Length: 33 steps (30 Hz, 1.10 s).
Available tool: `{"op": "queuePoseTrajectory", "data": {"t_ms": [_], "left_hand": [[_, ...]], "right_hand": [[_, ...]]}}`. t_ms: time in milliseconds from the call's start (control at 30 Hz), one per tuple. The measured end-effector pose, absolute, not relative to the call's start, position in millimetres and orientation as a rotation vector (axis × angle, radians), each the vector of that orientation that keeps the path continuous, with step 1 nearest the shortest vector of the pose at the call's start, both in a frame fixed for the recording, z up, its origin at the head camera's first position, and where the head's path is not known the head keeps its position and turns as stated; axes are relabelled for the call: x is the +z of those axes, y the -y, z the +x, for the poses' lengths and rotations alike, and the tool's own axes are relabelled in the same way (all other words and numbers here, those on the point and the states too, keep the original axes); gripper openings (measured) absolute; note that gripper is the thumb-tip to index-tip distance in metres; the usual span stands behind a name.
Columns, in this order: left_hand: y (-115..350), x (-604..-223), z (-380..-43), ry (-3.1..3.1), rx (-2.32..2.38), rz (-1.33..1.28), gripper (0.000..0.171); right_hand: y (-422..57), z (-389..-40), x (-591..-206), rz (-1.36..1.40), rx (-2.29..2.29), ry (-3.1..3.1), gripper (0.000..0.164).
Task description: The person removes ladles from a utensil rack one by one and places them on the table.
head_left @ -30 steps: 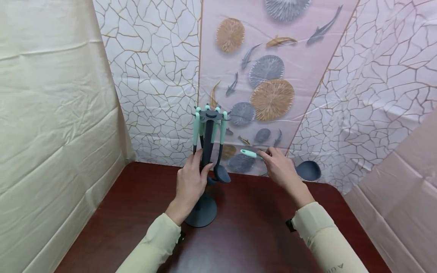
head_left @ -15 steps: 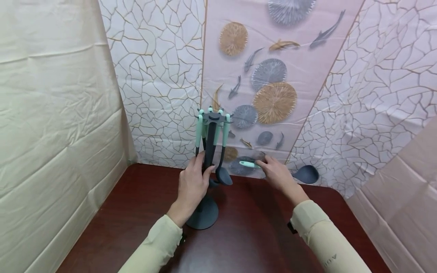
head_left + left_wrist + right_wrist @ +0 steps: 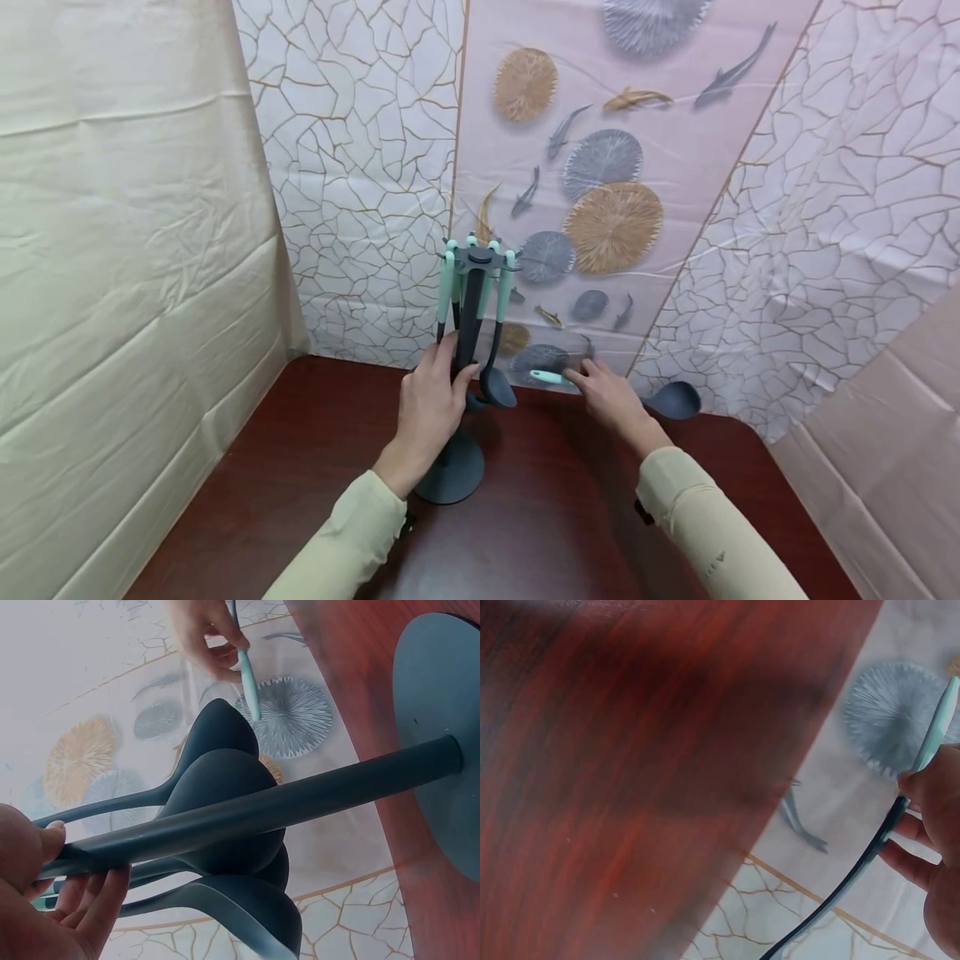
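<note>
My left hand (image 3: 431, 400) grips the dark pole of a rotating utensil stand (image 3: 470, 312), below its hook ring. In the left wrist view, the thumb and fingers (image 3: 94, 904) wrap around the pole. The round base (image 3: 450, 475) is on the table. Several dark utensils with mint handles hang from the ring, among them one with a rounded bowl (image 3: 498, 387). To the right, my right hand (image 3: 607, 400) pinches a ladle (image 3: 934, 731) where its mint handle meets the dark neck. The ladle lies nearly level in the air, handle end toward the stand, its bowl (image 3: 677, 401) beyond the wrist.
A dark red wooden table (image 3: 540, 517) runs back to a patterned cloth (image 3: 615, 225) with fish and round leaf prints. Plain beige cloth (image 3: 150, 292) walls off the left side, with another drape (image 3: 900, 442) at the right. Both sleeves cross the near table area.
The right hand has lowered with the ladle, its handle end now nearer the table's back edge. My left hand keeps its hold on the stand. The head view has shifted slightly.
</note>
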<state>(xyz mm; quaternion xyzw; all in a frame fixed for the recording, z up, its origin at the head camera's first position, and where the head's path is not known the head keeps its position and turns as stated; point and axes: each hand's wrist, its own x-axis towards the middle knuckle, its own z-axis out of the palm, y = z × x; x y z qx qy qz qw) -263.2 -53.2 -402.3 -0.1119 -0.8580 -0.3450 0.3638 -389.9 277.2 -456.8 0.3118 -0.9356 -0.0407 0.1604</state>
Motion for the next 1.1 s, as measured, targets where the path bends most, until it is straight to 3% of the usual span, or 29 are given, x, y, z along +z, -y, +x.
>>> {"op": "queuePoseTrajectory", "data": {"t_ms": [1100], "left_hand": [[51, -403, -263, 2.203, -0.861, -0.289, 0.049]], "right_hand": [[-267, -404, -502, 0.810, -0.251, 2.839, 0.045]]}}
